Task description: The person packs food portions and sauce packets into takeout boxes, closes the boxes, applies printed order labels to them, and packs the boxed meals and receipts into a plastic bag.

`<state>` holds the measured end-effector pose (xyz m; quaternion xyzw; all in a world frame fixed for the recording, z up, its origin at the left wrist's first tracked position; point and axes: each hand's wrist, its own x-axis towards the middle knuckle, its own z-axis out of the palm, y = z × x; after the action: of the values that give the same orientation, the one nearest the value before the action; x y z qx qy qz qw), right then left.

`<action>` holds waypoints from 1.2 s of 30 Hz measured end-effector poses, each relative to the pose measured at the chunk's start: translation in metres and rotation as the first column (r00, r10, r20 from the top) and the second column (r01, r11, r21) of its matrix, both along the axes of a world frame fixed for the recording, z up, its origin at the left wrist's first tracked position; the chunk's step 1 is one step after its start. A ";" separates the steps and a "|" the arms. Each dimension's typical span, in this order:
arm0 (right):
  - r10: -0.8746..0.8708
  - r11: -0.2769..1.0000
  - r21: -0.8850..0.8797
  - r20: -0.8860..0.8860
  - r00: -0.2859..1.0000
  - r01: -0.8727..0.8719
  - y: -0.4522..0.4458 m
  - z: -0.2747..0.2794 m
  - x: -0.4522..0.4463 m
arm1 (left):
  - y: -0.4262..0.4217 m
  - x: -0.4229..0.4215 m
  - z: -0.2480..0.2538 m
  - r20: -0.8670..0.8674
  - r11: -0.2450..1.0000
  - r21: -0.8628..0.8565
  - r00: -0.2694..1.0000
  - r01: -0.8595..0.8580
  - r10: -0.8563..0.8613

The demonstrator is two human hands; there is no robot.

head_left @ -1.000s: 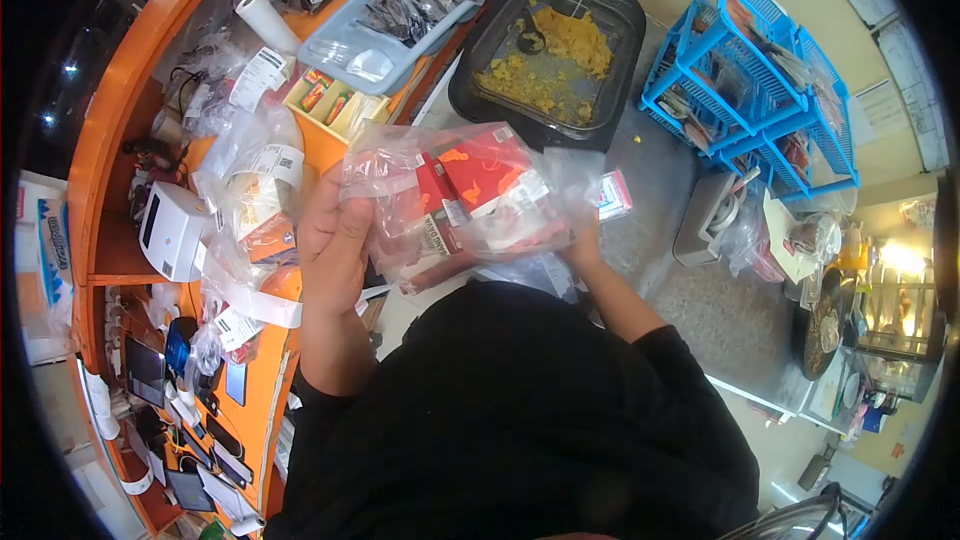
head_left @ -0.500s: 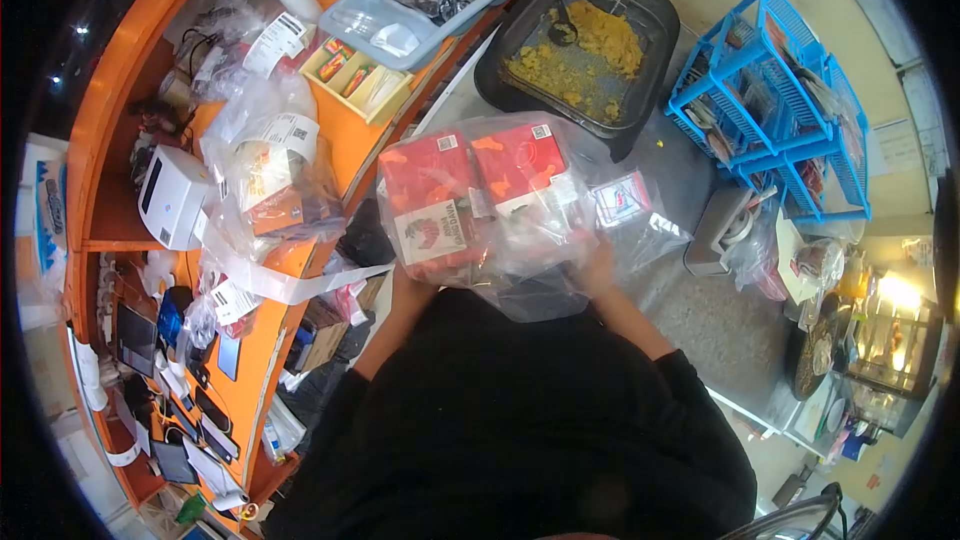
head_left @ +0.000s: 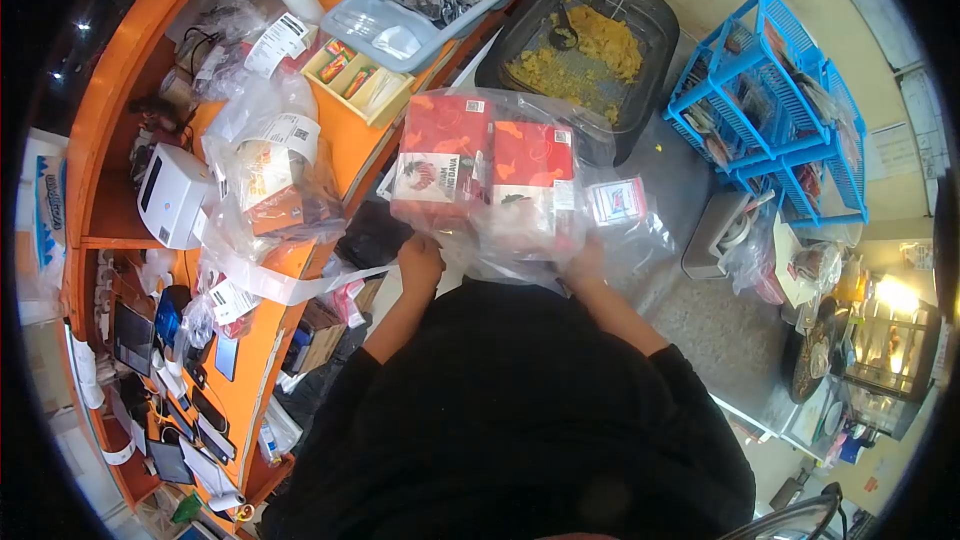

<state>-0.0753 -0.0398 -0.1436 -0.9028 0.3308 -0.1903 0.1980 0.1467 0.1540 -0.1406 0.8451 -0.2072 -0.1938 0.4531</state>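
Note:
Two red and white boxes, the left one (head_left: 441, 155) and the right one (head_left: 532, 180), lie side by side inside a clear plastic bag (head_left: 515, 268). My left hand (head_left: 421, 262) is closed at the bag's lower left edge, with its fingers curled on the plastic. At the lower right, my right hand (head_left: 583, 265) pinches the bag's edge. A smaller clear bag (head_left: 645, 230) with a white, red and blue packet (head_left: 618, 202) lies just right of the boxes, on the grey counter.
Beyond the boxes is a black tray (head_left: 640, 120) of yellow food with a ladle. Blue baskets (head_left: 770, 110) stand right. On the orange counter (head_left: 345, 155) are a divided box (head_left: 375, 105), a grey-blue bin (head_left: 425, 50), a bagged order (head_left: 280, 185) and a white printer (head_left: 172, 198).
The bag of boxes has gone from being held up and tilted to lying flatter, boxes side by side. My left hand has moved from its left side to its lower edge.

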 end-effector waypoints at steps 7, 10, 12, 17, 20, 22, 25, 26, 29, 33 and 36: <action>0.154 0.988 -0.041 0.083 0.985 -0.151 -0.005 -0.002 0.001 | 0.004 -0.008 0.018 0.172 0.698 0.114 0.678 0.707 -0.715; 0.227 0.968 0.081 0.119 0.967 -0.237 -0.009 -0.014 0.003 | -0.032 -0.028 0.036 0.446 0.654 0.195 0.528 0.731 -0.723; 0.256 0.948 0.179 0.063 0.965 -0.263 -0.012 -0.010 0.003 | -0.048 -0.027 0.026 0.501 0.696 0.272 0.519 0.665 -0.692; 0.387 0.895 0.266 -0.068 0.919 -0.358 -0.021 -0.004 0.007 | -0.034 -0.012 0.008 0.419 0.856 0.285 0.747 0.431 -0.516; 0.335 0.641 0.695 0.128 0.934 -0.325 -0.031 0.055 -0.011 | -0.035 -0.005 0.049 0.210 0.847 0.055 0.823 0.528 -0.527; 0.090 0.328 0.892 0.297 0.951 -0.310 -0.048 0.088 -0.016 | -0.034 -0.003 0.111 -0.070 0.704 -0.044 0.701 0.709 -0.710; -0.376 0.244 0.859 0.511 0.773 -0.450 -0.056 0.100 -0.020 | -0.025 0.002 0.159 0.210 0.579 -0.252 0.628 0.775 -0.749; -0.363 0.379 0.818 0.562 0.743 -0.433 -0.062 0.112 -0.011 | -0.025 0.003 0.170 0.408 0.536 -0.315 0.622 0.783 -0.668; -0.204 0.748 0.646 0.439 0.875 -0.149 -0.051 0.166 0.034 | -0.059 -0.004 0.220 0.853 0.730 -0.170 0.469 0.661 -0.227; 0.197 0.882 0.467 -0.244 0.950 -0.063 -0.046 0.186 0.063 | -0.063 0.008 0.193 0.474 0.638 0.431 0.442 0.638 -0.762; 0.238 0.654 0.702 0.163 0.957 -0.282 -0.064 0.208 0.055 | -0.048 0.038 0.196 0.196 0.648 0.096 0.624 0.756 -0.757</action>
<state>-0.0208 -0.1036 0.0639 -0.7852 0.2403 -0.0411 0.5692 0.1846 0.1065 0.0555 0.6968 -0.5907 -0.2725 0.3021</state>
